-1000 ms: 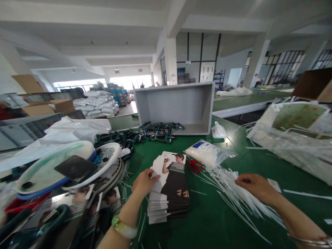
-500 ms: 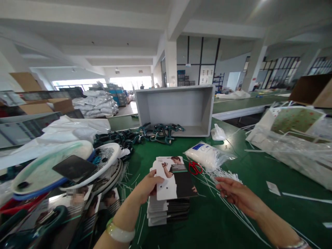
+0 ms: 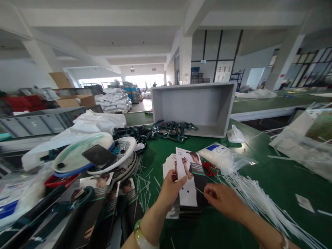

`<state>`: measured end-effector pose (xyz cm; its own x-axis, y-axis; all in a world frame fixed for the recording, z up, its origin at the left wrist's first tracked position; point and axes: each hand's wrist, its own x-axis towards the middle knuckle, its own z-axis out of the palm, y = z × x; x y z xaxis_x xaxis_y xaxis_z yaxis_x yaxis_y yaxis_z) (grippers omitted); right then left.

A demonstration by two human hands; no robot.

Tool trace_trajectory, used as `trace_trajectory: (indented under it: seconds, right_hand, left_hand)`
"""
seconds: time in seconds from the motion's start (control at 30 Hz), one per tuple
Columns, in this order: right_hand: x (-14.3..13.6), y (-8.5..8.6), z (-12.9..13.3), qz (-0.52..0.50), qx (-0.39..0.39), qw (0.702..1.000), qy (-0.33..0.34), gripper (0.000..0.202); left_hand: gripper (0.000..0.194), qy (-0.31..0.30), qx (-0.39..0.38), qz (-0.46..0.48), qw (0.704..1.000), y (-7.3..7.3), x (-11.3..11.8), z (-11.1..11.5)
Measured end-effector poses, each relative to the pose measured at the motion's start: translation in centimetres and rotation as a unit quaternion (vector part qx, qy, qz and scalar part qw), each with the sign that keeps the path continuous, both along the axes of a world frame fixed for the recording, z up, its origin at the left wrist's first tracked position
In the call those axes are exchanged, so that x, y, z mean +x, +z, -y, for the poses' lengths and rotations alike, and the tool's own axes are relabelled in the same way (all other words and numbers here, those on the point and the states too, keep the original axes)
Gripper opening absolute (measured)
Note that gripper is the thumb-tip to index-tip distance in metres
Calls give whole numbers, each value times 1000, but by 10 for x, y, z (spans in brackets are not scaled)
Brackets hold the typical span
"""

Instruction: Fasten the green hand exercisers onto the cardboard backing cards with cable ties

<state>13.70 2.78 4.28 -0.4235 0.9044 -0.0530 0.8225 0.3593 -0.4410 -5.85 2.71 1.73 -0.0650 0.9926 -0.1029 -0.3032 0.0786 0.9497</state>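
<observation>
My left hand [image 3: 174, 188] grips a printed backing card [image 3: 187, 195] by its left edge, thumb on the front, and tilts it up above a stack of like cards [image 3: 169, 163]. Two small dark holes show low on its white part. Close to the card's right side, my right hand [image 3: 221, 200] is closed in a pinch on a thin white cable tie [image 3: 199, 190], whose end points at the holes. Beside that hand a loose bundle of white cable ties [image 3: 255, 195] fans over the green table [image 3: 225, 235]. Red-handled scissors [image 3: 210, 168] lie behind the card.
A grey crate [image 3: 192, 107] lies on its side at the back, with dark green pruner-like tools [image 3: 176, 133] before it. Carded tools [image 3: 85, 214] and round lids [image 3: 83, 152] crowd the left. A clear bag of ties [image 3: 223, 157] and plastic wrapping [image 3: 298, 148] lie right.
My left hand has lifted the top card and tilted it upright. My right hand has come from the bundle to the card with a cable tie. The view has turned left.
</observation>
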Motion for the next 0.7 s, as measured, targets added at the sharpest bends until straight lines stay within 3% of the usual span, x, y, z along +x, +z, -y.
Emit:
trace_trajectory:
  seconds: [0.17,0.33,0.43,0.57,0.7]
  right_hand:
    - [-14,6,11,21,23,999,17,18]
    - [-20,7,11,-83,-80,991,64,11]
    - [-20,11,4,-155,-120,980,27,14]
    - [-25,13,0,-268,-32,959,-86,22]
    - [-37,0,2,-323,99,941,-33,21]
  left_hand:
    - [34,27,10,-11,1000,-2,-1,1]
    - [36,36,32,-5,999,-1,-4,7]
    - [39,27,-1,49,998,-1,-7,12]
    - [43,19,-59,138,989,-3,-11,18]
    - [45,12,-79,188,979,1,-9,25]
